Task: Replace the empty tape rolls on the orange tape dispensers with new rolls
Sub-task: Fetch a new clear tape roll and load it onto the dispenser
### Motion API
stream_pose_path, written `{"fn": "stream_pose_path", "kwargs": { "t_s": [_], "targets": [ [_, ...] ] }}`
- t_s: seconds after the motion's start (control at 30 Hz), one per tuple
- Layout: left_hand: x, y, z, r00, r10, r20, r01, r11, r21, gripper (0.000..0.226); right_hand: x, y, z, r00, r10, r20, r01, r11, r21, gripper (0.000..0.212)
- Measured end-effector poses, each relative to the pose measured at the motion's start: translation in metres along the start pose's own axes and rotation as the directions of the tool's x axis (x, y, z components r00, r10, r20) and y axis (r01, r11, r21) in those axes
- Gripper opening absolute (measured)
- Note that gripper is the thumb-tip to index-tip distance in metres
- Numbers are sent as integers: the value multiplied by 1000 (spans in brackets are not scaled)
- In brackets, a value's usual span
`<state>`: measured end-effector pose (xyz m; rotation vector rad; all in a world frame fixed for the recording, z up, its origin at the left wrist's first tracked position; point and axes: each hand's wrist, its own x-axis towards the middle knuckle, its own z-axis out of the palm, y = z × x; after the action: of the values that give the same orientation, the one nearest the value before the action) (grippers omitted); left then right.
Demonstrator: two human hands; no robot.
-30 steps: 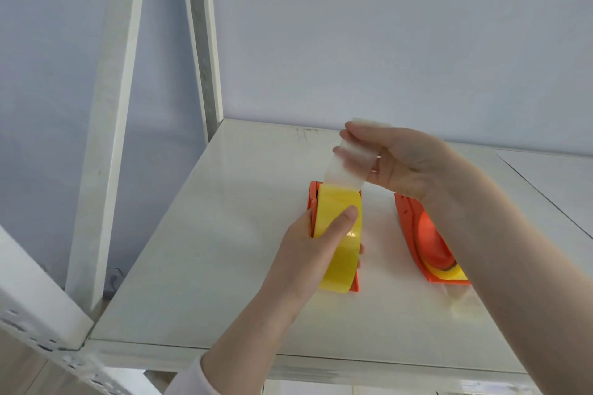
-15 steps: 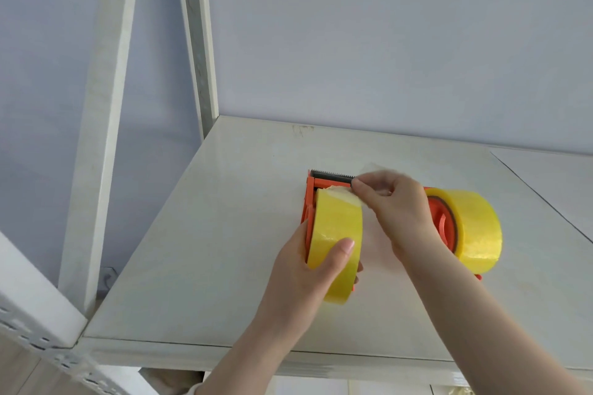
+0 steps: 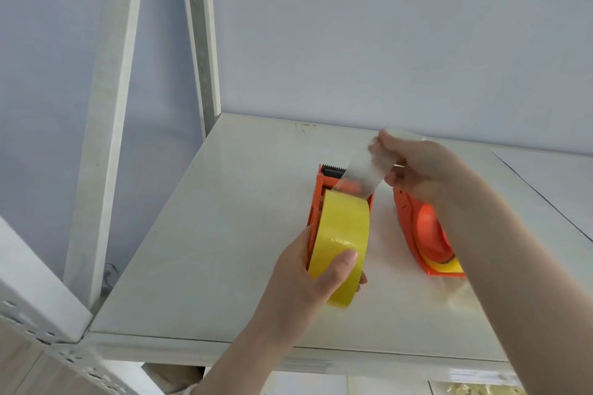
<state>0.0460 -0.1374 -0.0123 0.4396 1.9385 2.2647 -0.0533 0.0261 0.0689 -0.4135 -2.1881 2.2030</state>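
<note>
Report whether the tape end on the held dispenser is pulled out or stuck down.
Pulled out: a clear strip runs from the yellow tape roll to the right hand, which pinches it.

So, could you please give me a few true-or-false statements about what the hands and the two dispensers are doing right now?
1. The left hand grips the yellow tape roll. True.
2. The right hand rests flat on the shelf. False: it is raised and pinches a clear tape strip that runs down to the roll.
3. A second orange dispenser lies on the shelf to the right. True.
4. The serrated blade points toward the person. False: it is at the far end.
</note>
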Motion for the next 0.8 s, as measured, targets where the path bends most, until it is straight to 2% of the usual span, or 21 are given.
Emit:
{"fn": "stream_pose_path", "kwargs": {
  "t_s": [0.07,0.17,0.2,0.27,0.33,0.4,0.5,0.6,0.67,0.73,0.8],
  "targets": [
    [3,1,-1,1000,-12,4,12,1000,-12,40,5,-12,-2,978,167,126,-187,969,164,20],
    [6,2,-1,1000,-14,16,14,1000,-19,50,6,-28,-6,926,277,256,-349,886,306,10],
    [5,1,-2,1000,-13,16,13,1000,-15,53,5,-34,-9,924,281,258,-362,859,362,6],
    [5,0,-2,1000,-15,16,15,1000,-14,54,1,-42,-16,939,254,232,-339,802,492,23],
    [6,-1,-2,1000,-21,15,21,1000,-17,52,-7,-43,-18,954,215,208,-293,808,512,40],
    [7,-1,-2,999,-34,16,34,999,-10,51,-18,-31,-13,967,155,204,-223,901,372,39],
    [7,0,-3,999,-46,25,46,999,11,50,-25,2,-2,997,-5,83,1,999,48,10],
    [6,0,-4,999,-43,19,43,999,19,41,-26,25,-2,967,-212,-143,192,972,-139,12],
    [4,1,-3,1000,-28,0,28,999,20,31,-27,41,-6,929,-264,-258,200,947,-251,16],
    [3,1,-2,1000,-12,-21,13,1000,18,27,-31,59,-8,923,-268,-277,160,921,-356,10],
    [3,2,-2,999,-7,-39,7,1000,18,26,-37,72,-6,927,-290,-236,155,873,-463,9]
  ]
}}
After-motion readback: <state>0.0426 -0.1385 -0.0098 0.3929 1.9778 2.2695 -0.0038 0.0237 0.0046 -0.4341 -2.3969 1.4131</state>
